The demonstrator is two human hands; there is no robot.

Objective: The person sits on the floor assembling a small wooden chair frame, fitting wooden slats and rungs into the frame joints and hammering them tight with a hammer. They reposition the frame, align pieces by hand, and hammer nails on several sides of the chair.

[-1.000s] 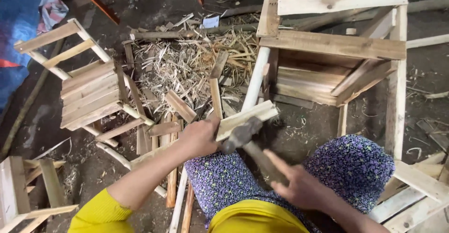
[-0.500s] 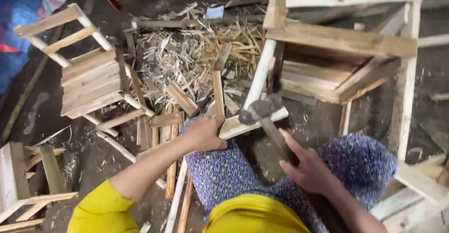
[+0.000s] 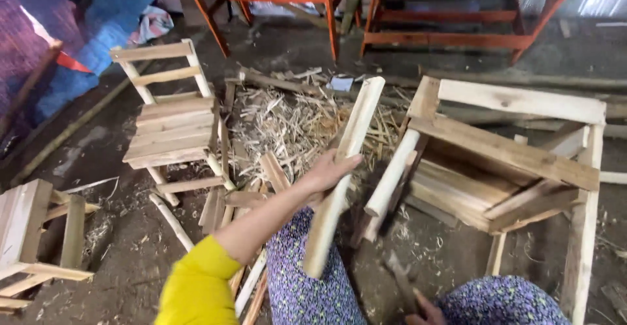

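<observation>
Fingers of the left hand [image 3: 330, 171] wrap around a long pale wooden slat [image 3: 343, 168], gripping it near its middle and holding it tilted, upper end pointing away over the pile of straw-coloured wood shavings [image 3: 294, 126] and lower end down above the knee in purple patterned cloth [image 3: 307, 279]. The right hand [image 3: 428, 312] shows only at the bottom edge, closed on the dark handle of a hammer [image 3: 401, 286] that is blurred; its head cannot be made out clearly.

Just right of the slat lies an unfinished pale wooden chair [image 3: 509, 162] tipped on its side, its round leg close to the slat but apart from it. A finished small slatted wooden chair [image 3: 170, 123] stands to the left, with loose offcuts on the dark floor between, and orange-painted metal frames [image 3: 366, 12] stand further back.

To handle the slat well, the grip would best stay at mid-length so that the piece balances, with the fingers kept on its edges and clear of any face the hammer might meet. Seating the slat against the chair frame before striking would likely keep it from bouncing, and the loose offcuts near the knees could trip up the placement.
</observation>
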